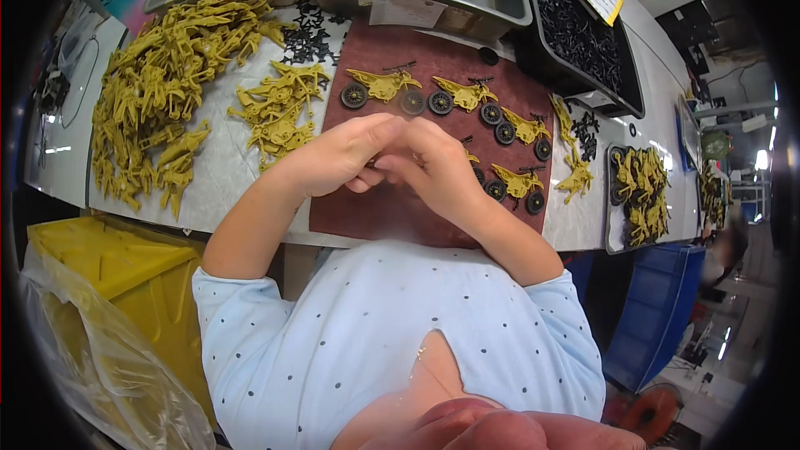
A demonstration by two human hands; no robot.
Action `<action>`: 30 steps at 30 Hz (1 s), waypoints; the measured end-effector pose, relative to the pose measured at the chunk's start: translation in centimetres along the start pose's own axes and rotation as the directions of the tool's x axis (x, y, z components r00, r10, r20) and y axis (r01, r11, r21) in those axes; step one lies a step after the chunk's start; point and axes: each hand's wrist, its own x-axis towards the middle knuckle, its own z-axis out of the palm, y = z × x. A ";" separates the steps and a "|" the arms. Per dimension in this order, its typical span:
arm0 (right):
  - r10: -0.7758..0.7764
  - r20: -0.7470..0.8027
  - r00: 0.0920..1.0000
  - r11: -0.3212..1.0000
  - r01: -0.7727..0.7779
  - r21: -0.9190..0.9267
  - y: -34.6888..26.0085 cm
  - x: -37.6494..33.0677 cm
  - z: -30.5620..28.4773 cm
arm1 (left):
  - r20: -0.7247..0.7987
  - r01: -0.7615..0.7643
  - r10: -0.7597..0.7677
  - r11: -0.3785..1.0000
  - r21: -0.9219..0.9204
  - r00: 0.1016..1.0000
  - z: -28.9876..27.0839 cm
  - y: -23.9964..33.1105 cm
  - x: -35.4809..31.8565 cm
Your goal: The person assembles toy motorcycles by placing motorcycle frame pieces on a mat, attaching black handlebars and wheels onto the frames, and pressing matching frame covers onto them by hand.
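Note:
Over the dark red mat [350, 208], my left hand [350, 150] and my right hand [429, 158] meet with their fingers curled together. A small dark bit shows between the fingertips; the rest is hidden, so its kind cannot be told. Just beyond the hands stand yellow toy motorcycles with black wheels and handlebars: one at the far left [379, 85], one in the middle [467, 93] and one to its right [527, 127]. Another toy motorcycle [517, 183] lies right of my right hand, and one more is partly covered by that hand.
Left of the mat lie a big heap of yellow toy frames [167, 75] and a smaller pile [279, 112]. At the back are a grey bin of black wheels [492, 27] and a black bin of small black parts [575, 42]. A tray of toy motorcycles [640, 196] sits right.

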 end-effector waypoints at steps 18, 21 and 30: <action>0.204 -0.145 0.968 0.717 -0.047 0.695 1.8 2.2 -3.7 | -0.170 -0.196 0.632 0.466 0.863 0.756 -5.5 2.7 6.2; 0.227 -0.163 0.960 0.753 -0.067 0.654 1.8 2.8 -3.3 | -0.207 0.014 0.595 0.313 0.950 0.777 -6.1 2.1 6.0; 0.261 -0.188 0.947 0.920 -0.184 0.347 3.5 3.9 -2.5 | -0.161 0.150 0.540 0.064 0.987 0.826 -7.1 1.4 5.4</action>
